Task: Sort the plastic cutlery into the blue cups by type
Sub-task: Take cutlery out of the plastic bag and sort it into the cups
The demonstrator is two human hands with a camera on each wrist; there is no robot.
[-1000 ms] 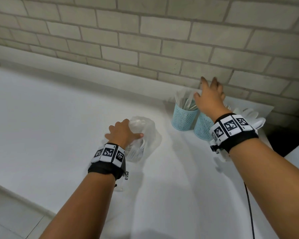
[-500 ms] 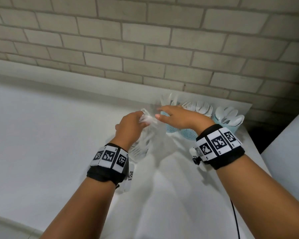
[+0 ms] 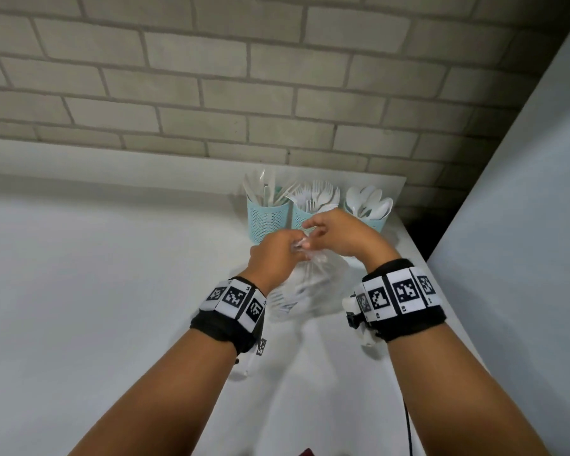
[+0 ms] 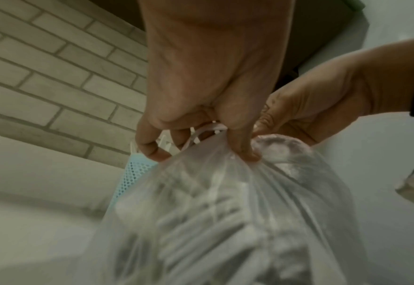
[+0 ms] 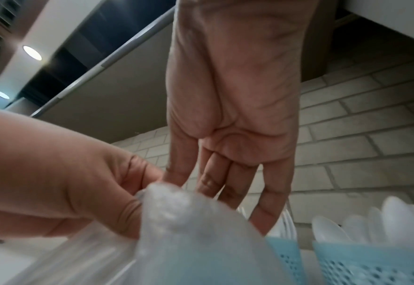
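Where the white counter (image 3: 79, 291) meets the brick wall (image 3: 211, 93), three blue cups stand in a row at the back right corner: left cup (image 3: 266, 218) w/ knives (image 3: 260, 189), middle cup (image 3: 299, 216) w/ forks (image 3: 320, 192), right cup (image 3: 377, 222) w/ spoons (image 3: 371, 200). Just in front of them a clear plastic bag (image 3: 313, 287) stands on the counter w/ more white cutlery inside, blurred, types not readable. Both hands meet at the bag's bunched top. Left hand (image 3: 275, 250) has fingers curled, pinching the gathered neck; left wrist view shows a finger (image 4: 243, 148) pressed into the plastic. Right hand (image 3: 338, 236) is at the same spot, thumb against the bag top, other fingers (image 5: 228, 185) extended toward the cups; firm hold or mere touch: can't tell.
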